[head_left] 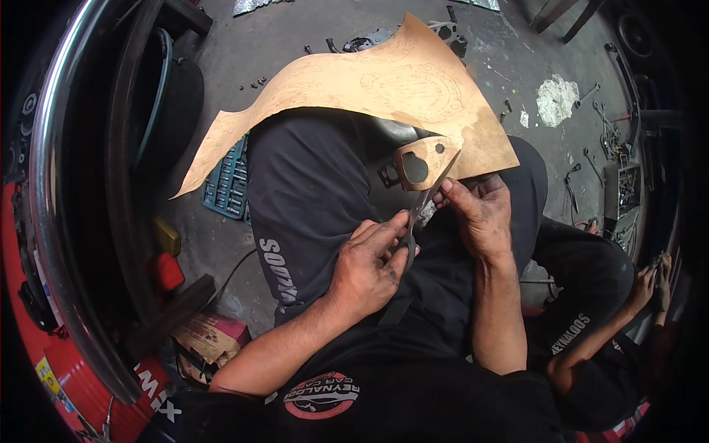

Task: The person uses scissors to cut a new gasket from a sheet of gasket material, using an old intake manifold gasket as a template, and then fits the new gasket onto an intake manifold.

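A large tan sheet of gasket paper (332, 81) lies curled across my knees, with faint circular print on it. At its near edge is a gasket-shaped part (408, 176) with one large hole and a small one; whether it is still joined to the sheet cannot be made out. My left hand (373, 258) is closed around the handles of dark scissors (437, 184), whose blades point up and right across the paper beside that part. My right hand (481, 210) pinches the sheet's near edge just right of the blades, some fingers hidden beneath it.
A teal socket set (225, 181) lies on the floor left of my knee. Metal parts (367, 40) sit beyond the sheet. Wrenches (588, 94) and a metal tray (622, 188) are at right, near a co-worker's hands (650, 284). A chrome bar (55, 133) curves along the left.
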### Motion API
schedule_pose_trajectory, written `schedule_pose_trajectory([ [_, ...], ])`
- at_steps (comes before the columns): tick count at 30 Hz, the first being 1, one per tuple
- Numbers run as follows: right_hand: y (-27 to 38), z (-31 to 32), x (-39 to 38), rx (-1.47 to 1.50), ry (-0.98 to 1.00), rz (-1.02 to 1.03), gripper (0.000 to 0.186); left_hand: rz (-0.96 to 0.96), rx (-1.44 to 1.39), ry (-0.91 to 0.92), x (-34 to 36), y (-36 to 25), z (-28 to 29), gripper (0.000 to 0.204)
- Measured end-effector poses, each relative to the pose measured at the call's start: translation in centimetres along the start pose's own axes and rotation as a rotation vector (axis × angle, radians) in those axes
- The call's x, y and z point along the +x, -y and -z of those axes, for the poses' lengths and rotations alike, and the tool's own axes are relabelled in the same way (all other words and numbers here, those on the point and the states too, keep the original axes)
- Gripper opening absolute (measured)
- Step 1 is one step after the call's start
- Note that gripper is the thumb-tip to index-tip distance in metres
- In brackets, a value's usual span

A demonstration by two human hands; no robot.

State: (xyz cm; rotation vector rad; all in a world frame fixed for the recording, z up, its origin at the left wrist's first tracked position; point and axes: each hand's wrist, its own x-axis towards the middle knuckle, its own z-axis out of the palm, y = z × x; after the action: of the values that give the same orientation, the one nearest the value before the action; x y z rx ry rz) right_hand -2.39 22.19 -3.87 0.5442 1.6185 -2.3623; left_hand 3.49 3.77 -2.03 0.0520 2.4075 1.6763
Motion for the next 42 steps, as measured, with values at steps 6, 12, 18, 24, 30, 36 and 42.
schedule_pose_trajectory([
  [6, -0.38, 0.04, -0.12, -0.037, 0.005, 0.050, 0.038, -0.028, -0.002, 0.007, 0.23, -0.24, 0.15, 0.051],
  [12, -0.61, -0.11, 0.01, -0.023, 0.004, 0.038, 0.038, -0.017, 0.043, 0.013, 0.06, -0.04, 0.20, 0.050],
  [18, -0.68, -0.15, 0.10, -0.022, -0.017, 0.042, 0.040, -0.013, 0.038, 0.013, 0.36, 0.16, -0.04, 0.049],
  [24, -0.45, -0.03, 0.08, -0.044, -0.018, 0.024, 0.039, 0.001, 0.050, 0.027, 0.34, -0.03, 0.10, 0.049],
  [30, -0.56, 0.01, -0.10, -0.029, -0.013, 0.040, 0.039, -0.013, 0.054, 0.020, 0.49, -0.14, 0.46, 0.048],
  [36, -0.78, -0.29, -0.28, -0.075, -0.003, 0.024, 0.040, 0.007, 0.028, 0.008, 0.52, 0.20, 0.61, 0.045],
  [42, -0.50, -0.42, -0.56, -0.046, -0.006, 0.042, 0.040, 0.036, -0.014, 0.023, 0.38, 0.18, 0.74, 0.045],
])
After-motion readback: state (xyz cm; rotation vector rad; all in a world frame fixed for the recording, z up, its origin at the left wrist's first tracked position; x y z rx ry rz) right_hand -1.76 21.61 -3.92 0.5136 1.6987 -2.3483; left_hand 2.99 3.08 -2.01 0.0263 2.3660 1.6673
